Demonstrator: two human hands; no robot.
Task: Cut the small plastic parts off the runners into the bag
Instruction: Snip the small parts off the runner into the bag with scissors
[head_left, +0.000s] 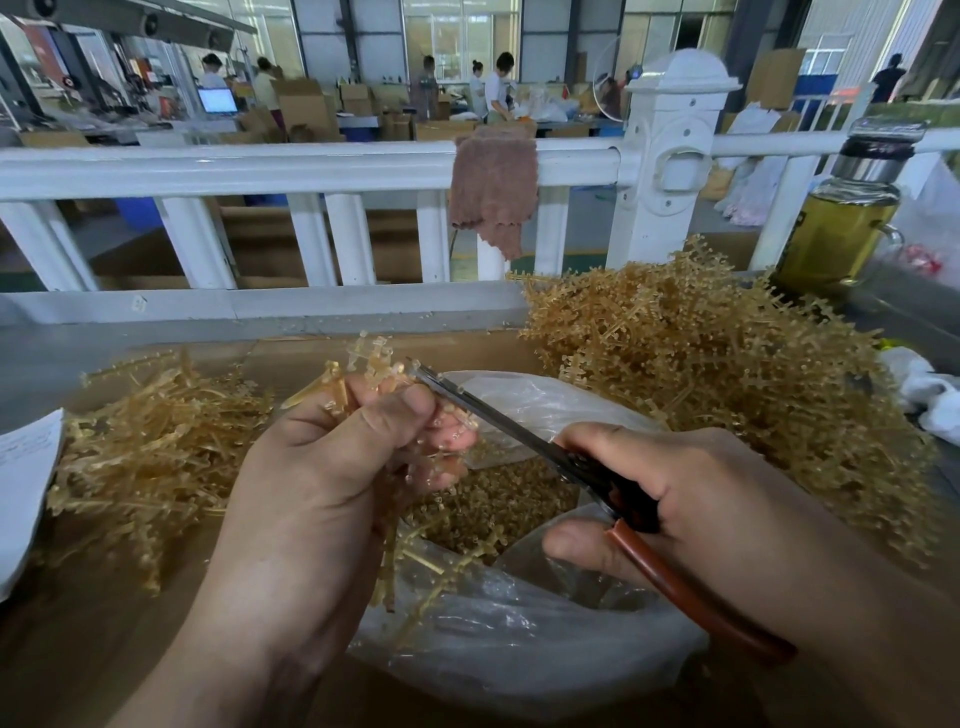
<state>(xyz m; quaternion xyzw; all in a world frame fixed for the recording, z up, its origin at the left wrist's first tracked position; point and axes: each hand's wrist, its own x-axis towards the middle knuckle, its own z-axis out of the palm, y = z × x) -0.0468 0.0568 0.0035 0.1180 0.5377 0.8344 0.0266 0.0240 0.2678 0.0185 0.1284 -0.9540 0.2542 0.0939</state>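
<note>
Left grip holds a bunch of yellow runners tight above the clear bag. Right grip holds the scissors, tips at the runners. Small parts lie inside the bag on the counter.

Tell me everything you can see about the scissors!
The scissors have thin grey metal blades, a dark middle and a reddish-brown handle pointing back toward the camera. The right hand grips them. They slant up to the left above the open bag, blades nearly together, with the tips at the runners that the left hand holds.
</note>
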